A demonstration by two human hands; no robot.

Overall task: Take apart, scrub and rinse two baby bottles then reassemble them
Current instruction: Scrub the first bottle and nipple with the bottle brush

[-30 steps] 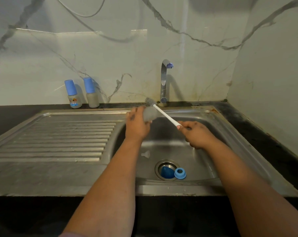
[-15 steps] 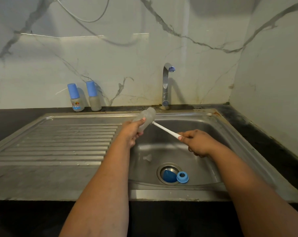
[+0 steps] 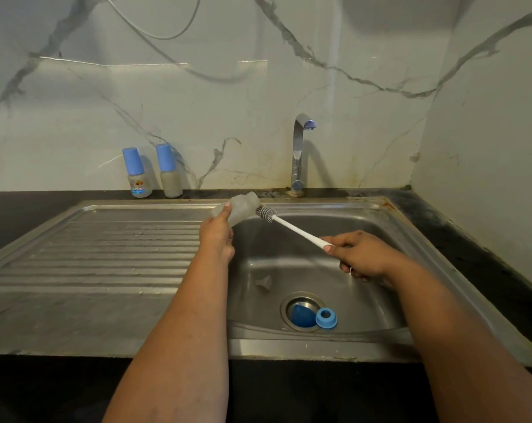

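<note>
Both forearms are bare, no sleeves or jewellery visible.

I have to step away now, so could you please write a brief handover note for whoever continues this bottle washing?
Left hand grips the clear plastic bottle body over the steel sink. Right hand grips the white-handled bottle brush, bristles just outside the bottle mouth. Blue cap, blue screw ring and clear teat lie in the basin. Two capped bottles stand by the wall. Left: finish scrubbing, rinse, reassemble.
</note>
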